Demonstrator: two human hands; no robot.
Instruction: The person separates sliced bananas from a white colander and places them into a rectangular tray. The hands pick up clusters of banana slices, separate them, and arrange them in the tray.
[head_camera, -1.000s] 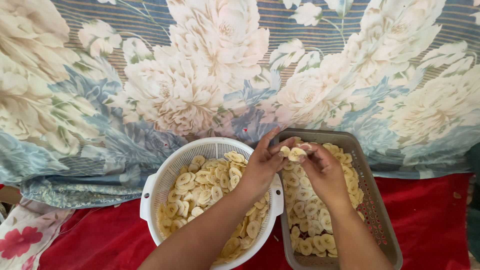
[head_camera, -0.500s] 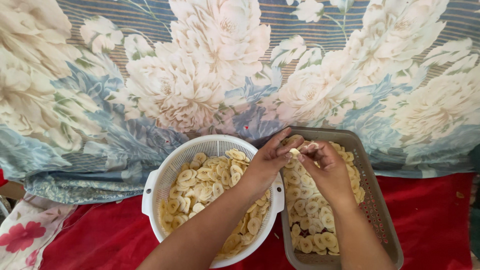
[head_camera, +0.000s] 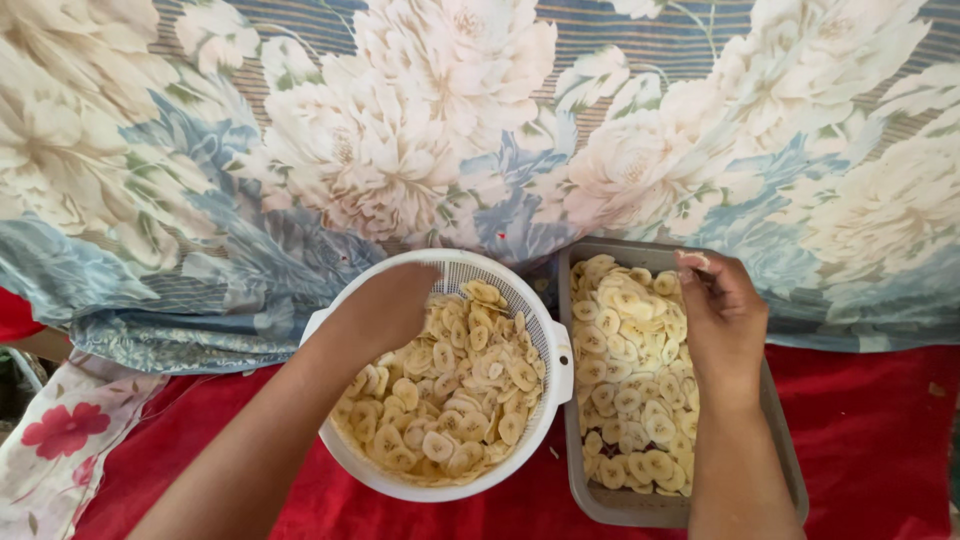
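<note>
Banana slices (head_camera: 470, 385): thin, light, likely brittle; pinch edges gently. Left hand (head_camera: 385, 305) curled into colander (head_camera: 552, 350), grip hidden. Right hand (head_camera: 722, 315) fingertips closed over tray (head_camera: 785, 460), contents unclear.

— We see a white colander (head_camera: 556, 362) and a grey tray (head_camera: 785, 470), both with pale yellow slices (head_camera: 470, 385).
— We see a red cloth (head_camera: 870, 430), and a blue-and-cream floral sheet (head_camera: 420, 130).

A floral blue-and-cream cloth (head_camera: 300, 150) hangs behind a red cloth (head_camera: 870, 440).
</note>
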